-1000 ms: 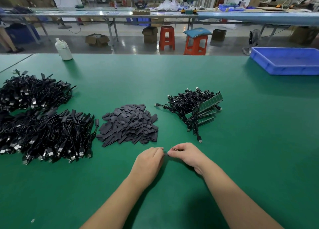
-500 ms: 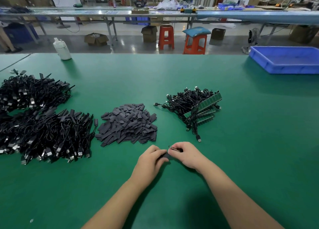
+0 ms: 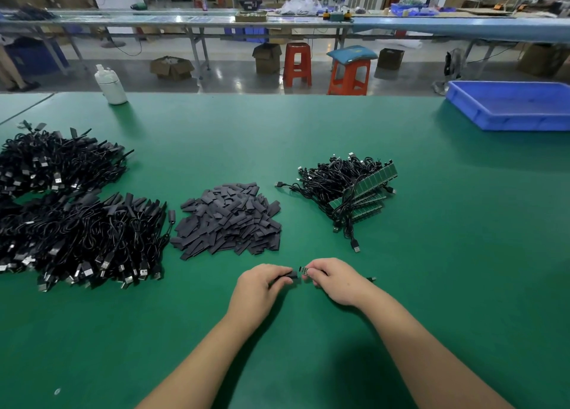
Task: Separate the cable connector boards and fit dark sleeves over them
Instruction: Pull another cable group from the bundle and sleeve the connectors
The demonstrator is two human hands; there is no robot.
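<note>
My left hand (image 3: 259,288) pinches a dark sleeve (image 3: 290,275) just above the green table (image 3: 462,285). My right hand (image 3: 336,280) pinches a small green connector board (image 3: 304,270), its tip a short gap from the sleeve's mouth. The board's cable is mostly hidden under my right hand; a bit of its plug (image 3: 371,279) pokes out on the right. Behind my hands lies a heap of loose dark sleeves (image 3: 228,220). To its right sits a bundle of black cables (image 3: 333,183) still joined to strips of green boards (image 3: 374,181).
Two large piles of black cables, one nearer (image 3: 83,239) and one farther (image 3: 55,161), fill the table's left side. A white bottle (image 3: 109,84) stands at the far left edge and a blue tray (image 3: 512,106) at the far right. Stools and benches lie beyond.
My hands have drawn slightly apart. The sleeve now shows in my left fingers and the green board stands exposed in my right, where before they were closed together.
</note>
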